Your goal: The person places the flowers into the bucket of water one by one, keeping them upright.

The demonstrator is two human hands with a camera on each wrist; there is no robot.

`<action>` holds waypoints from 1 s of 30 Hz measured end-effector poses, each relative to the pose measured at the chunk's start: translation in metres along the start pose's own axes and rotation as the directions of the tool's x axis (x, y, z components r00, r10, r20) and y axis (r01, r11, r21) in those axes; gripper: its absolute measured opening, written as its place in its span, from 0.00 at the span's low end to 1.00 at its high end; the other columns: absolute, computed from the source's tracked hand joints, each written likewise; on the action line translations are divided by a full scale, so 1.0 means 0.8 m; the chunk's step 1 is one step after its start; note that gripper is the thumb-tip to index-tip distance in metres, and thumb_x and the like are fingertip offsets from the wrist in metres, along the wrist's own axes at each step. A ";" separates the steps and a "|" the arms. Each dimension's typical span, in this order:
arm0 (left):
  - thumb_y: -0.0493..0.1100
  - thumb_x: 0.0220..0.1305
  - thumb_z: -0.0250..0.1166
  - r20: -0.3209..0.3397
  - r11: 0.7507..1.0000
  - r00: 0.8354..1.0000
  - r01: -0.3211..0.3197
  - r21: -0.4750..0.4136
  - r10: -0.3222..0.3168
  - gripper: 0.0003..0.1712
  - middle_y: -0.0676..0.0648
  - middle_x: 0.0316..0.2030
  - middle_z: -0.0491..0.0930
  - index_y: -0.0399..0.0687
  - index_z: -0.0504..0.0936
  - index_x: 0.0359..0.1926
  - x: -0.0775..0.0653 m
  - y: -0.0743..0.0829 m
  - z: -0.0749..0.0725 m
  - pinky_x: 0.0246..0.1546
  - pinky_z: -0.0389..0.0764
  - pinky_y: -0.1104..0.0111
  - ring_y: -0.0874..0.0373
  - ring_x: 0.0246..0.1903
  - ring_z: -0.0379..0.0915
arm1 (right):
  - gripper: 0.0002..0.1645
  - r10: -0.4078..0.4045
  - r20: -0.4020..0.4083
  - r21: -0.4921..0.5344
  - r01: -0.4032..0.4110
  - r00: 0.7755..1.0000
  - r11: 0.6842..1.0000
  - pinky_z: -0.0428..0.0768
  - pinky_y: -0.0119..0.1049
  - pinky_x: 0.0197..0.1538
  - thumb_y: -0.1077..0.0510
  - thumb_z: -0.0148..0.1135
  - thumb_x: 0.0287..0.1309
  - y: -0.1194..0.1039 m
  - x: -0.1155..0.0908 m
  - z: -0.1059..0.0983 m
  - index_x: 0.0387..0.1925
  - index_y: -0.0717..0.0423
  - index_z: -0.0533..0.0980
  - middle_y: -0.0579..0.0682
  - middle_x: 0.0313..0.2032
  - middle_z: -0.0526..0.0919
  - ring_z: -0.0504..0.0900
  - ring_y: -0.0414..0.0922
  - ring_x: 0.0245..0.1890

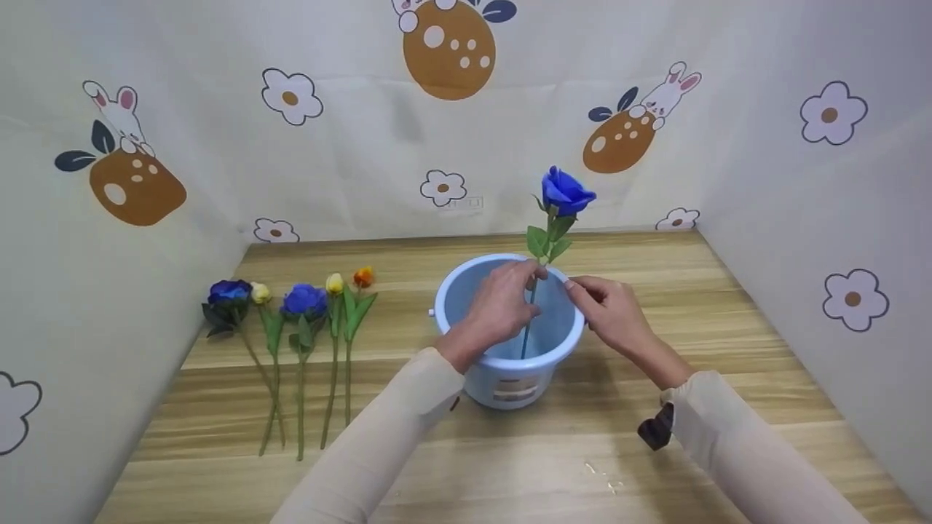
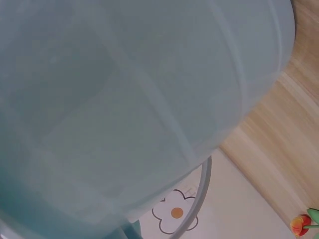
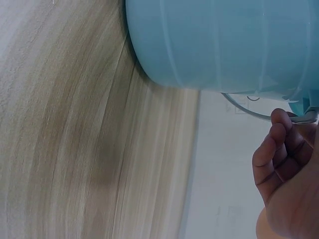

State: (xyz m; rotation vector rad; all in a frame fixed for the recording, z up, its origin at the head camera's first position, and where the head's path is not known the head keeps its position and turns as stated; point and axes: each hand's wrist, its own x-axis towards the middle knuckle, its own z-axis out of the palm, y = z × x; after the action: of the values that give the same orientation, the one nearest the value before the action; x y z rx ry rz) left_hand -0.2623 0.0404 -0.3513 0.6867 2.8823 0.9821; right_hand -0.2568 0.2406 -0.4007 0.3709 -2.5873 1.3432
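A light-blue bucket (image 1: 477, 380) stands upright on the wooden table. A blue rose (image 1: 566, 193) leans toward its far right rim, bloom above the rim and stem (image 1: 528, 331) running down inside. My left hand (image 1: 499, 304) reaches over the near left rim into the bucket, fingers curled at the stem, fingertips overlapping it near the far rim. At the right rim, my right hand (image 1: 617, 309) holds the bucket. In the right wrist view its fingers (image 3: 266, 152) curl at the thin bucket handle (image 3: 249, 110). Bucket wall fills most of the left wrist view, with the left hand hidden.
To the left lie several flowers: a dark blue one (image 1: 231, 292), a blue one (image 1: 304, 300), two pale yellow tulips (image 1: 334, 284) and an orange tulip (image 1: 363, 277). Printed fabric walls (image 1: 349, 175) enclose the table at the back and sides.
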 end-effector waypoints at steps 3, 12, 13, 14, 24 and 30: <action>0.38 0.55 0.70 0.019 1.000 1.000 0.005 0.010 -0.006 0.25 0.52 0.44 0.76 0.54 0.75 0.54 0.000 0.000 0.001 0.44 0.77 0.66 0.60 0.43 0.70 | 0.23 0.000 -0.001 0.000 0.000 1.000 1.000 0.77 0.38 0.20 0.37 0.52 0.64 0.000 0.000 0.000 0.47 0.45 0.82 0.48 0.24 0.81 0.76 0.47 0.19; 0.37 0.54 0.70 0.073 0.999 0.997 -0.021 0.037 0.018 0.27 0.50 0.48 0.77 0.52 0.75 0.56 0.001 -0.003 0.004 0.47 0.77 0.64 0.59 0.47 0.72 | 0.22 -0.010 -0.007 -0.006 0.010 1.000 1.000 0.77 0.37 0.20 0.38 0.51 0.65 -0.002 0.000 -0.001 0.47 0.44 0.82 0.48 0.23 0.80 0.75 0.46 0.18; 0.37 0.54 0.71 0.073 0.999 0.997 -0.028 0.045 0.024 0.27 0.50 0.48 0.78 0.52 0.76 0.56 0.001 -0.003 0.004 0.47 0.77 0.64 0.58 0.46 0.73 | 0.21 -0.021 -0.012 -0.007 0.020 1.000 1.000 0.76 0.37 0.20 0.39 0.52 0.65 -0.001 0.000 -0.001 0.47 0.44 0.82 0.48 0.22 0.79 0.75 0.46 0.18; 0.37 0.54 0.71 0.075 0.998 0.997 -0.032 0.049 0.029 0.27 0.50 0.48 0.78 0.51 0.76 0.56 0.001 -0.004 0.004 0.47 0.77 0.64 0.58 0.47 0.73 | 0.21 -0.028 -0.018 -0.008 0.028 0.999 1.000 0.76 0.37 0.19 0.40 0.52 0.65 -0.001 0.000 0.000 0.46 0.45 0.82 0.48 0.21 0.79 0.75 0.46 0.17; 0.37 0.54 0.70 0.120 0.999 0.993 -0.017 0.045 0.012 0.29 0.49 0.49 0.78 0.51 0.75 0.58 0.002 -0.005 0.004 0.47 0.77 0.64 0.58 0.47 0.74 | 0.20 -0.030 -0.017 0.000 0.030 0.999 1.000 0.75 0.37 0.19 0.39 0.52 0.65 0.000 -0.001 0.000 0.45 0.43 0.82 0.47 0.20 0.78 0.74 0.45 0.17; 0.37 0.53 0.71 0.136 0.999 0.991 -0.018 0.052 0.011 0.31 0.50 0.49 0.79 0.51 0.74 0.59 0.002 -0.005 0.005 0.47 0.77 0.65 0.58 0.47 0.74 | 0.21 -0.025 -0.017 0.005 0.025 1.000 1.000 0.75 0.37 0.19 0.39 0.52 0.65 0.002 0.000 0.000 0.46 0.43 0.82 0.47 0.20 0.78 0.74 0.45 0.17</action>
State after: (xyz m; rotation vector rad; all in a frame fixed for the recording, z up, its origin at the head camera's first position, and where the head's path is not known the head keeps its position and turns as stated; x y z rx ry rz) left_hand -0.2650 0.0406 -0.3565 0.7478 2.7972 0.8284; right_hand -0.2569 0.2413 -0.4022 0.3903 -2.5574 1.3391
